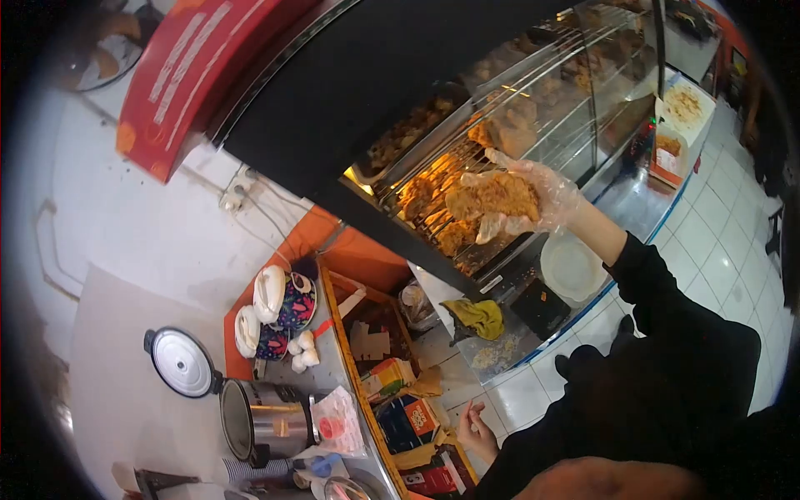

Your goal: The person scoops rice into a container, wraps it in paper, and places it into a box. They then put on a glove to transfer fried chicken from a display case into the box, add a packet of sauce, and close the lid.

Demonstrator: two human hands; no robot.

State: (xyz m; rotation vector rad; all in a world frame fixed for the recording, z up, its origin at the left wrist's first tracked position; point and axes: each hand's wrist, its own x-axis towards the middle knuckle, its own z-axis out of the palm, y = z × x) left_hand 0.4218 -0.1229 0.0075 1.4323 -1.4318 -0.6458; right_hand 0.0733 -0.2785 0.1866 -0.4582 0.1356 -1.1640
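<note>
My right hand [554, 193], in a clear plastic glove, holds a large flat piece of breaded fried chicken [500, 200] resting across the palm and fingers. It is at the opening of a lit glass display warmer [392, 187]. On the wire rack behind the hand lie more pieces of fried chicken [427, 193], and a tray of smaller fried pieces [417, 133] sits higher up. Low by my body, my bare left hand [477, 432] hangs with loosely bent fingers apart, holding nothing, near the shelf of boxes [417, 417].
Under the warmer, a white round bowl [573, 265] and a yellow-green cloth [477, 318] lie on the counter. At right stands a boxed chicken portion [669, 157]. A steel cooker [271, 419], its lid [182, 362] and floral containers [296, 302] are at left.
</note>
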